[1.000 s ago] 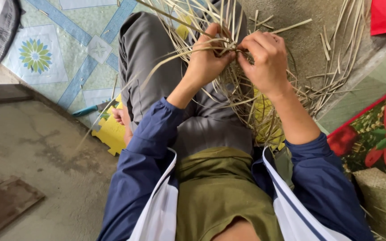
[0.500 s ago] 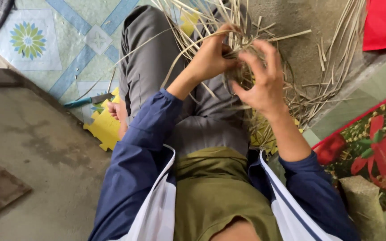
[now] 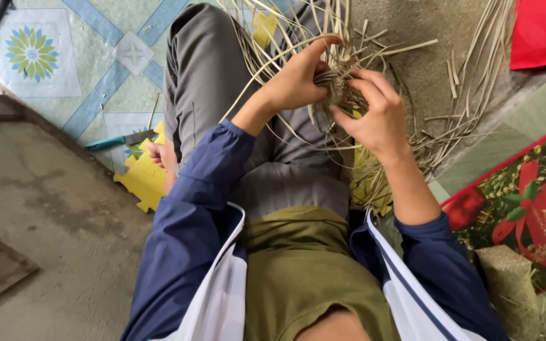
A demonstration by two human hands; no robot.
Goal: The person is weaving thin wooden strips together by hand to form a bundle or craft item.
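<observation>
A tangle of pale straw-coloured strips (image 3: pixel 342 76) rests over my lap, its woven core between both hands. My left hand (image 3: pixel 298 79) pinches the woven centre from the left, fingers closed around strips. My right hand (image 3: pixel 377 117) grips the same bundle from the right, fingers curled on it. Loose strip ends (image 3: pixel 469 95) fan out to the right over the ground. I sit cross-legged in grey trousers (image 3: pixel 206 69) and a blue-sleeved top.
A blue-handled knife (image 3: pixel 118 140) lies on the patterned floor mat (image 3: pixel 64 63) left of my knee. A yellow foam piece (image 3: pixel 143 177) sits by my foot. Bare concrete (image 3: pixel 52 215) lies lower left. Red patterned cloth (image 3: pixel 526 208) is at right, red fabric (image 3: pixel 541 31) upper right.
The right hand, spread open half a second ago, has closed back onto the woven bundle. The left hand stays on the centre. The view has shifted slightly.
</observation>
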